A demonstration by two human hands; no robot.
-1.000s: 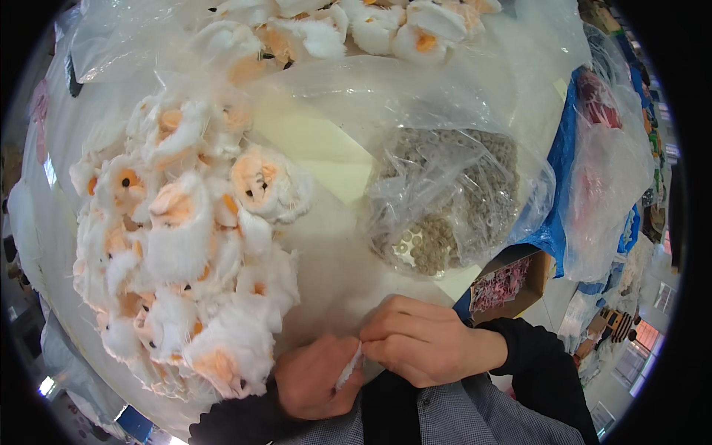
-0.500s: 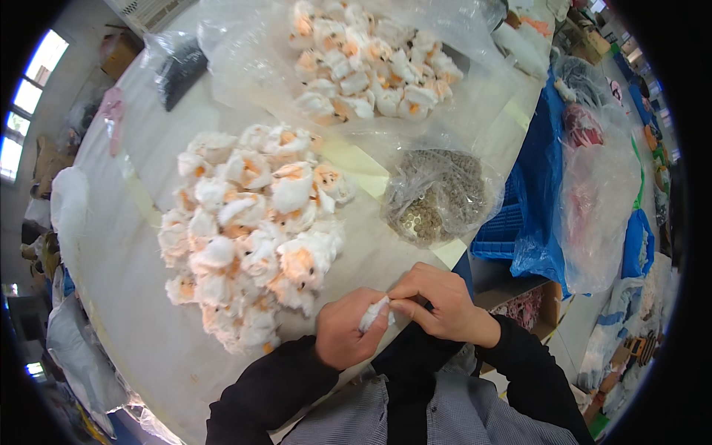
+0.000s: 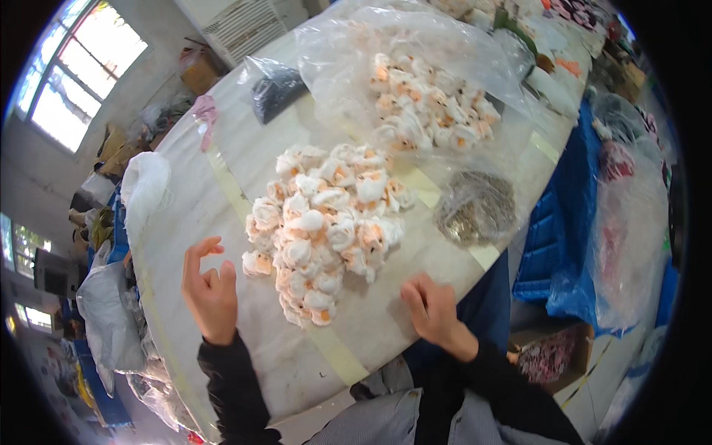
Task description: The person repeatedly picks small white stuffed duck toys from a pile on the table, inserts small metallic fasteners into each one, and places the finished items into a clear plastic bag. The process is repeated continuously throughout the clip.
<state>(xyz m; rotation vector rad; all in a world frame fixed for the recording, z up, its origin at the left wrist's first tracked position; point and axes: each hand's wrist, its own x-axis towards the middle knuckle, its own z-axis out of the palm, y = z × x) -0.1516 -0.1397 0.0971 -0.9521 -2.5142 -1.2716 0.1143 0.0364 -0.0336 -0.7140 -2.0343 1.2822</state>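
- Left hand [image 3: 211, 297] is holding fingers bent, parted.
- Right hand [image 3: 436, 311] is holding fingers curled; any pinch unclear.
- Plush pile [image 3: 319, 230] is lying between these fingers, nearer the left, stretching away lengthwise.

Pale yellow strips [image 3: 343, 360] lie across the table [image 3: 278, 382], one running down to its near edge. On the left edge sits a bunched white mesh bundle [image 3: 144, 185]; farther along lies a twisted pink plastic piece [image 3: 205, 119], then a clear bag with dark contents [image 3: 276, 93] close to the far edge. Near the far right corner are a white roll [image 3: 552, 90] and an orange scrap [image 3: 569, 67]. Beyond the right edge stand blue crates [image 3: 535, 256], blue plastic sheeting [image 3: 584, 174], a translucent bag with pinkish contents [image 3: 623, 230] and, lower, a cardboard box of pink pieces [image 3: 584, 356]. A paned window [image 3: 89, 70] and white louvred panel [image 3: 245, 31] stand behind.
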